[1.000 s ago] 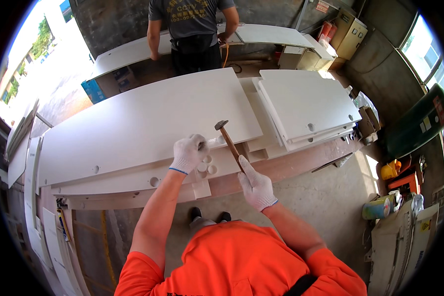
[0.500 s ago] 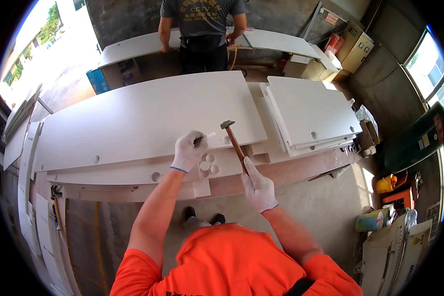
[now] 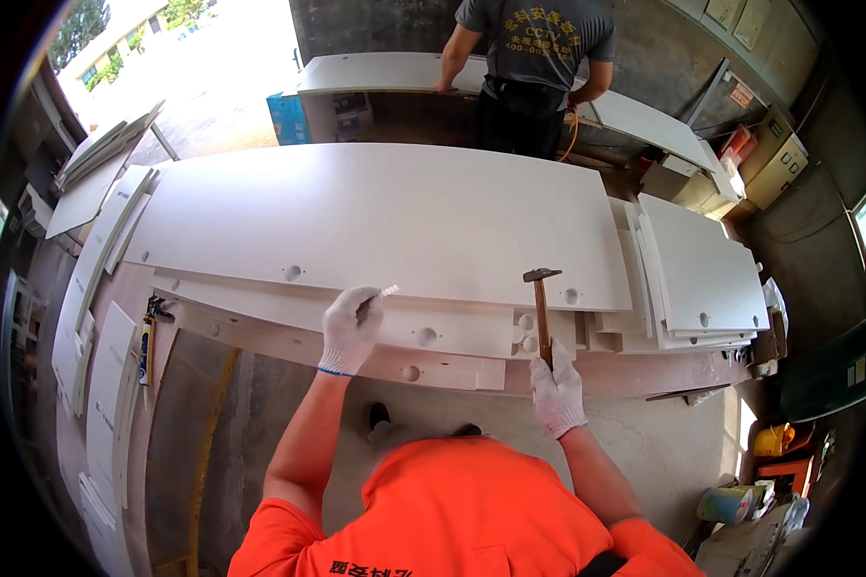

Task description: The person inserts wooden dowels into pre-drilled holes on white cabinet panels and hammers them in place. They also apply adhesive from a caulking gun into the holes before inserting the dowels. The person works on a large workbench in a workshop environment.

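My gloved left hand [image 3: 349, 327] is closed, with a small white ribbed plug [image 3: 390, 290] sticking out past the fingertips. It hovers over the near edge of a large white board [image 3: 385, 212] that has round holes near its front edge. In my right hand [image 3: 558, 396], also gloved, is a hammer [image 3: 542, 313], gripped by its wooden handle with the metal head raised toward the board's right part. Several round white cups [image 3: 524, 333] sit on the table just left of the hammer handle. Another white panel [image 3: 423, 323] with round holes juts out beneath the large board.
Stacked white panels [image 3: 707, 269] lie at the right end of the worktable. Narrow boards [image 3: 106, 260] and a caulking gun [image 3: 148, 341] are on the left. Across the table, a person in a grey shirt [image 3: 539, 58] stands at a back bench. Buckets [image 3: 726, 505] stand at lower right.
The view has swung left and I have shifted along the table. My hands are farther apart; the hammer is now more upright. The plug and hammer stay held.
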The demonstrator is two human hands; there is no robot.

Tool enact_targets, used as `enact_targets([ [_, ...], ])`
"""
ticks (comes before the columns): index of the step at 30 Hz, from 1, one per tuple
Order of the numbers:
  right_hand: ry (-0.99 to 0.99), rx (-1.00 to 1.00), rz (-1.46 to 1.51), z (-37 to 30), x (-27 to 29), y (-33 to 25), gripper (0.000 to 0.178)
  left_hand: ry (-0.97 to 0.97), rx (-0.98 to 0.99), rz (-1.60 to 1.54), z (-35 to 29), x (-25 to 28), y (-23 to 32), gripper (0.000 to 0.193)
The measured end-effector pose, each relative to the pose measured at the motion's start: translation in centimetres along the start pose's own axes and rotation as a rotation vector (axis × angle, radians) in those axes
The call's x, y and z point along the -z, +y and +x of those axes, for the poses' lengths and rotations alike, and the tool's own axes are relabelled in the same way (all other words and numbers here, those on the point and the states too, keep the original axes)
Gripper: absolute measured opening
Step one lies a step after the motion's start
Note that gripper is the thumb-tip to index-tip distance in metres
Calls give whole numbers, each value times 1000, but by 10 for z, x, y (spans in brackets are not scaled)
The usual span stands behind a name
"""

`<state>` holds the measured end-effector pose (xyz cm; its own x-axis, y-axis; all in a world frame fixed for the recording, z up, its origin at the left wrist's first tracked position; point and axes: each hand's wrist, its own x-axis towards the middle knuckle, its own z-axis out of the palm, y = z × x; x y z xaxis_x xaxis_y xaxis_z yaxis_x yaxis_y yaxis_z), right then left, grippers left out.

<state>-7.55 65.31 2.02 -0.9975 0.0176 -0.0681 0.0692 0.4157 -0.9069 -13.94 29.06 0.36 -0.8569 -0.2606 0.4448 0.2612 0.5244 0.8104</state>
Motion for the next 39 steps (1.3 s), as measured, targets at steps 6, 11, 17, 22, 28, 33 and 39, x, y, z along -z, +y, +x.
enact_targets([
  [6, -273, 311, -156, 7, -119, -92, 65, 122, 63, 215, 36, 122, -79, 10],
  [11, -334, 359, -211, 19, -192, -112, 70, 23, -7, 276, 57, 136, -93, 7],
  [17, -324, 307, -266, 27, -237, -136, 64, 45, -67, 313, 58, 131, -102, 7],
  [22, -331, 369, -299, 35, -255, -142, 65, 101, -122, 298, 56, 126, -104, 11],
  [28, -315, 400, -331, 38, -264, -135, 65, 86, -129, 315, 57, 128, -105, 13],
  [33, -350, 364, -357, 35, -264, -143, 67, 119, -171, 306, 56, 127, -106, 14],
  [39, -262, 475, -268, 36, -266, -137, 68, 95, -145, 319, 55, 127, -103, 14],
])
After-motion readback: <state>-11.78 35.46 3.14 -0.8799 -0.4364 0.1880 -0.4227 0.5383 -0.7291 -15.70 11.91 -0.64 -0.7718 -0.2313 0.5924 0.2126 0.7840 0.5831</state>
